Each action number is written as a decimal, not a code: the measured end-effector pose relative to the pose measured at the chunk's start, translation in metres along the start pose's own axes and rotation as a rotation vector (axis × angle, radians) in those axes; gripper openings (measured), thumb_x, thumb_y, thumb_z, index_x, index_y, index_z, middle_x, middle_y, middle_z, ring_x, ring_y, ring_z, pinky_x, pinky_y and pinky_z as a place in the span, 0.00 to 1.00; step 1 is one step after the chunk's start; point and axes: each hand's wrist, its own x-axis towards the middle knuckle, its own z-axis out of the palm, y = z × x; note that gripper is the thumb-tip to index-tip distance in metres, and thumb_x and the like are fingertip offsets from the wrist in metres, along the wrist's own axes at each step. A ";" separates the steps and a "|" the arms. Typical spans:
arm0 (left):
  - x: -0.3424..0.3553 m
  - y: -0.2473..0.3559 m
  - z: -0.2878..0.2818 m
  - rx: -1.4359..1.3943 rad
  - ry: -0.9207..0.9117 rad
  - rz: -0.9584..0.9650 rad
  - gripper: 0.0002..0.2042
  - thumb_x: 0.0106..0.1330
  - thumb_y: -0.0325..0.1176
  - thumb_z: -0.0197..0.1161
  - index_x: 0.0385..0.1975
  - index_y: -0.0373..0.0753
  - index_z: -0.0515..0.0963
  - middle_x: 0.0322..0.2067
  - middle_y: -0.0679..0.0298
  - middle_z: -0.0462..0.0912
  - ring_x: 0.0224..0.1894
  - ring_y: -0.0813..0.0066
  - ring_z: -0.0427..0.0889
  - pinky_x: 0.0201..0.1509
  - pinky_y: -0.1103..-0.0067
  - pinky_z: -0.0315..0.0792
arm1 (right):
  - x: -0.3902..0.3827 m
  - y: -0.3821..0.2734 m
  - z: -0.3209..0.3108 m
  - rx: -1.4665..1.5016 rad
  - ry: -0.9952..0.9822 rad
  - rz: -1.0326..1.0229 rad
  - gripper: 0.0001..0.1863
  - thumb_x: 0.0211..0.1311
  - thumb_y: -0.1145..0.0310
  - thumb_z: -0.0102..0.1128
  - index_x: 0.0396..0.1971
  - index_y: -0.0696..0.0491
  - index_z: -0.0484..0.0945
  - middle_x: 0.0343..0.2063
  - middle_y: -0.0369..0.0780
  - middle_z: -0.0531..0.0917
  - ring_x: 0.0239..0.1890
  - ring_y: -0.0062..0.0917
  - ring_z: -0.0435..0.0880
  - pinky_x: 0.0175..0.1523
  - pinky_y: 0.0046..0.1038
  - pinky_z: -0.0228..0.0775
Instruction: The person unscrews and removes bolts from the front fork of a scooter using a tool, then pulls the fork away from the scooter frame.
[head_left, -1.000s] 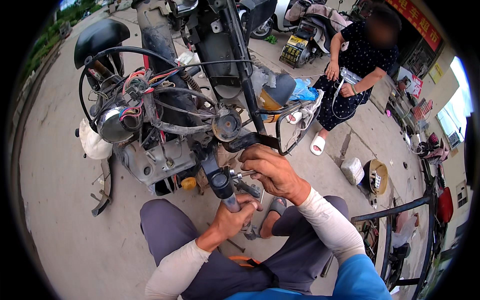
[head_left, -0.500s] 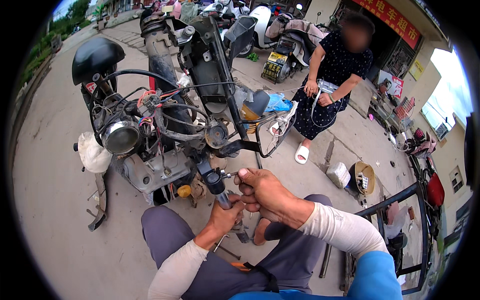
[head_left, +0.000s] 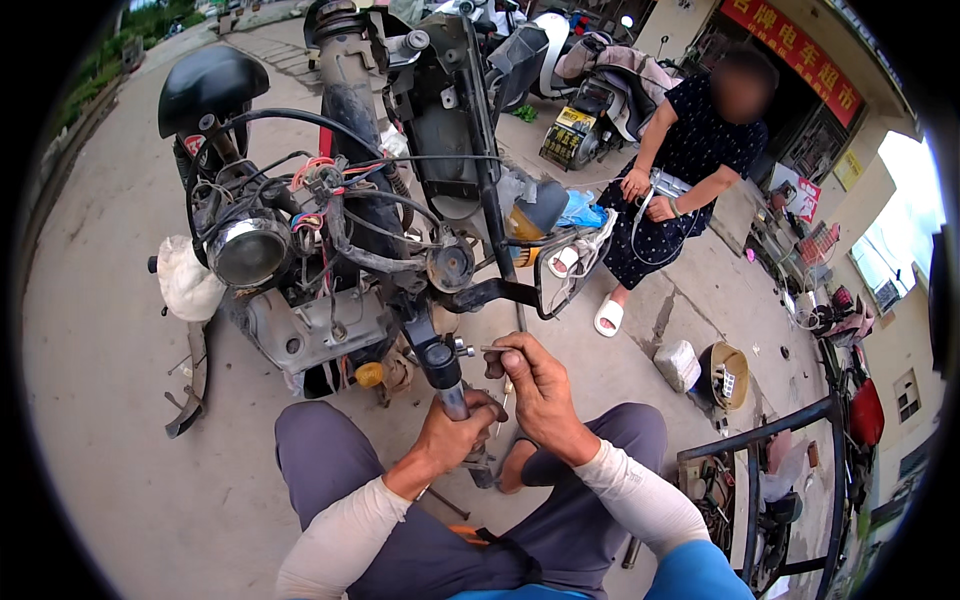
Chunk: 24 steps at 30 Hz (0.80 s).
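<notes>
A stripped scooter [head_left: 340, 230] with bare wiring, a round headlight [head_left: 246, 252] and a black seat [head_left: 212, 86] stands in front of me. My left hand [head_left: 455, 432] is wrapped around the end of its handlebar [head_left: 443, 370], just below the black collar. My right hand [head_left: 530, 378] holds a thin metal tool [head_left: 483, 349] whose tip points at a small fitting on the side of that handlebar. Both hands sit above my knees.
A person in a dark dotted dress [head_left: 680, 170] sits at the right holding a small device. Parked scooters [head_left: 585, 80] stand behind. A metal rack [head_left: 770, 480] with tools is at my right, and a round tin [head_left: 728, 375] lies on the concrete.
The view has tilted down and the scooter now sits higher in frame. My right hand has shifted from the upper bracket down to the handlebar end beside my left hand.
</notes>
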 end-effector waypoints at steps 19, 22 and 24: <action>-0.003 -0.002 0.001 -0.004 -0.038 -0.019 0.10 0.68 0.29 0.53 0.31 0.28 0.76 0.14 0.71 0.66 0.16 0.85 0.62 0.21 0.83 0.60 | 0.058 0.031 -0.025 -0.315 -0.265 -0.711 0.06 0.60 0.77 0.55 0.37 0.59 0.73 0.31 0.45 0.76 0.35 0.41 0.78 0.40 0.34 0.72; -0.001 -0.001 0.003 0.009 -0.027 -0.006 0.09 0.68 0.29 0.53 0.31 0.28 0.76 0.14 0.70 0.66 0.16 0.85 0.63 0.21 0.82 0.60 | 0.055 0.040 -0.018 -0.315 -0.179 -0.702 0.07 0.67 0.70 0.51 0.32 0.59 0.71 0.26 0.44 0.73 0.29 0.39 0.75 0.33 0.32 0.69; 0.001 -0.002 0.005 0.015 -0.023 0.017 0.09 0.68 0.28 0.53 0.31 0.29 0.77 0.14 0.70 0.67 0.16 0.84 0.64 0.20 0.82 0.60 | 0.045 0.038 -0.004 -0.225 -0.025 -0.604 0.13 0.72 0.66 0.47 0.29 0.58 0.69 0.22 0.42 0.71 0.21 0.32 0.70 0.27 0.30 0.63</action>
